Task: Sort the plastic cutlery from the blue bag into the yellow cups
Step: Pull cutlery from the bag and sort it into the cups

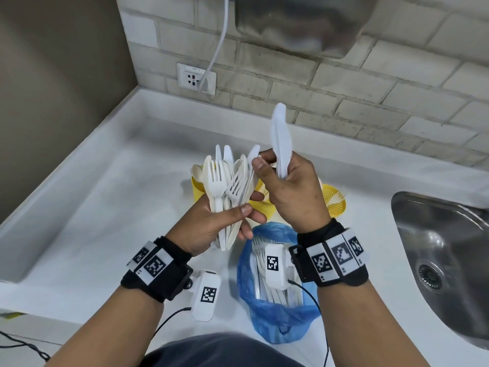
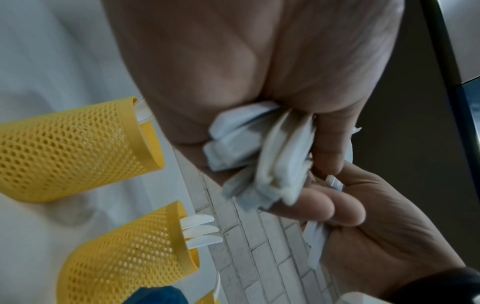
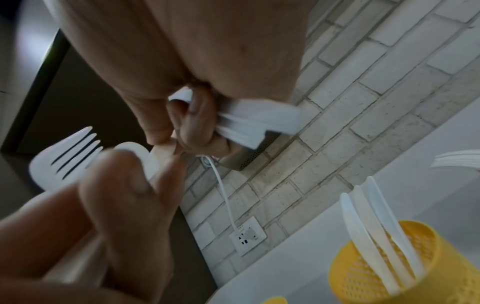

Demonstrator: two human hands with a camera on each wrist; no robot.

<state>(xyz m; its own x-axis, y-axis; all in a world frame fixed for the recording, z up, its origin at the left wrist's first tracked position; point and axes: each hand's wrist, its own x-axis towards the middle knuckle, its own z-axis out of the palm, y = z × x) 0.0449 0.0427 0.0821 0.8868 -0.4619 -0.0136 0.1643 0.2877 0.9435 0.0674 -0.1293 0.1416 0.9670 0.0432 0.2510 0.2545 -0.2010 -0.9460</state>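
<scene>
At a white kitchen counter (image 1: 79,234), a person's left hand (image 1: 211,223) grips a mixed fan of white plastic forks, spoons and knives (image 1: 227,186) by the handles, while the right hand (image 1: 288,192) holds a small stack of plastic knives (image 1: 280,139) upright, its thumb and forefinger reaching left to pinch the tip of another knife in the fan. Both hands are closed around cutlery above the cups.

The step in hand appears to be pulling knives out of the mixed bundle. Done well, it likely means drawing each knife straight out along its length, keeping the left grip firm at the handles so fork tines do not snag and spill the rest, then dropping the stack handle-first into the knife cup.

Three yellow mesh cups stand beyond the hands, toward the tiled wall. The left cup (image 2: 78,148) shows a rounded white tip at its rim, seemingly a spoon. The next cup (image 2: 130,257) holds pieces whose rounded white ends stand above its rim. The right cup (image 3: 384,263) holds several long, flat white pieces, likely knives.

The blue bag (image 1: 275,308) lies open on the near counter under the right wrist, with more white cutlery still inside. A steel sink (image 1: 444,260) sits to the right.
</scene>
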